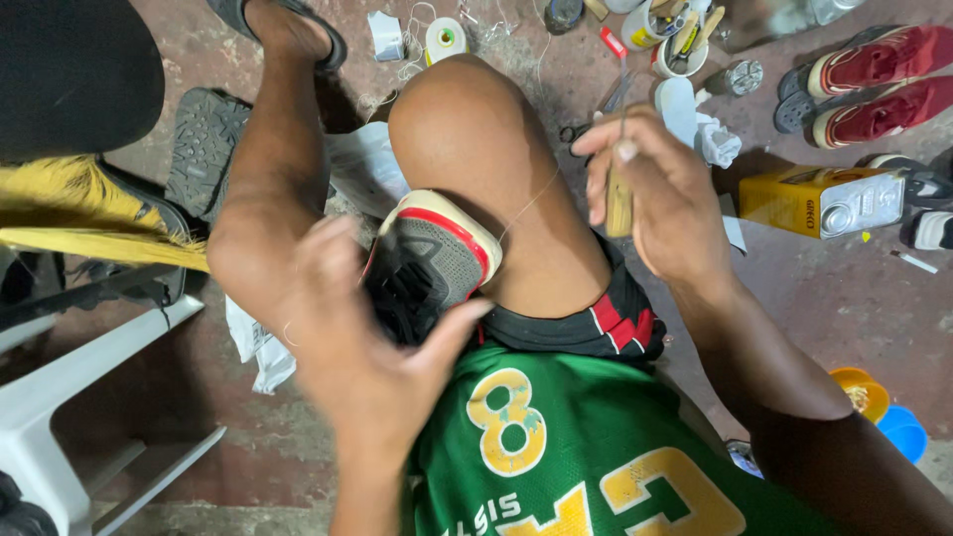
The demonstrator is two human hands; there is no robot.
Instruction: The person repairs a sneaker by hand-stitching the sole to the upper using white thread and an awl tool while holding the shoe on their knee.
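Shoe [432,260] wedged between the knees, left hand [357,347] cupped over it, blurred, fingers curled. Right hand [660,194] pinching a wooden-handled awl [619,199], thread [531,201] taut to the sole. Best pulled straight and steady, shoe clamped firm, thread clear of the knee.

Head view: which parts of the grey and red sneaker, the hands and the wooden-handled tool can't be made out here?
- Grey and red sneaker: wedged between the knees; its front is hidden by the left hand.
- Left hand: motion-blurred, so its grip cannot be read.
- Wooden-handled tool: held in the right hand; its tip is too thin to see.
- Thin thread: faint, both ends lost.
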